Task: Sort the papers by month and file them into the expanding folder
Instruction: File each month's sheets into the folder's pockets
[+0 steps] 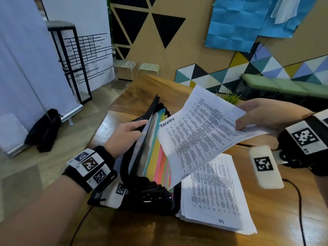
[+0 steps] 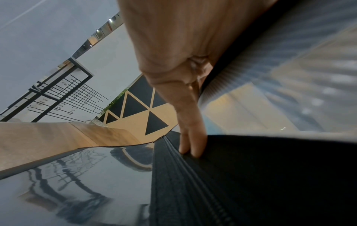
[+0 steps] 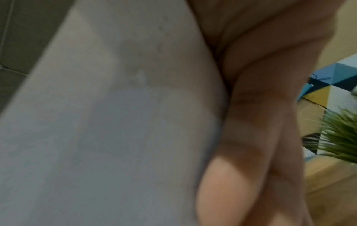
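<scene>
The left hand point(image 2: 173, 45) reaches down from the top, its fingers point(image 2: 195, 137) side by side and nearly straight, their tips pressing on the black fabric expanding folder point(image 2: 251, 175) just beside a stitched seam. To the right rises a blurred, ribbed translucent divider point(image 2: 289, 76). On the left lie a glossy dark surface point(image 2: 58, 191) and the wooden table point(image 2: 48, 137). Beyond stand a tan wall with black triangles point(image 2: 139, 119) and a black metal frame point(image 2: 63, 85).

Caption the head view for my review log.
Right hand holds a sheet marked February over the open expanding folder; left hand holds its front pocket open.
</scene>
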